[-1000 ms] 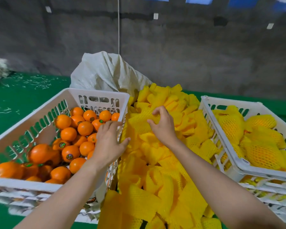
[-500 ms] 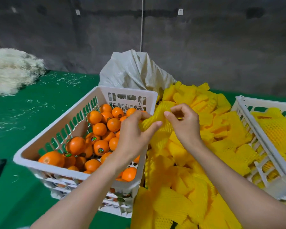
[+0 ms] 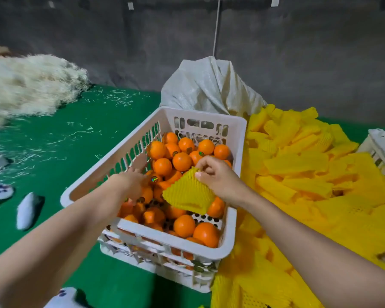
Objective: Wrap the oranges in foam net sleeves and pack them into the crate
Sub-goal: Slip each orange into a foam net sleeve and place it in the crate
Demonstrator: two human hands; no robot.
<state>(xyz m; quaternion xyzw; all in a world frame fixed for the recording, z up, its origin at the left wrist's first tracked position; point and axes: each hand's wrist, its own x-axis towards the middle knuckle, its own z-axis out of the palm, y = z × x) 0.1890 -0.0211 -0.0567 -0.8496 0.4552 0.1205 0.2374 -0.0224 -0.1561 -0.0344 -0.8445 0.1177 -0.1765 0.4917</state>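
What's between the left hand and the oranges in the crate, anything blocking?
Nothing visible. The left hand is already inside the white crate, down among the oranges. The foam net sleeve, pinched in the right hand, hangs beside it to the right, not in its path.

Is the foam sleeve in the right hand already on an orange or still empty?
Empty: the foam sleeve hangs flat from the right hand.

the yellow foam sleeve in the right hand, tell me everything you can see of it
The foam net sleeve is bright yellow, a soft-looking ribbed mesh, flattened and roughly triangular as held. The right hand pinches its top corner between thumb and fingers, so it hangs tilted above the oranges in the white crate. It looks empty, with no fruit inside. Its lower edge hangs over the fruit; contact with it cannot be told. The left hand is apart from it.
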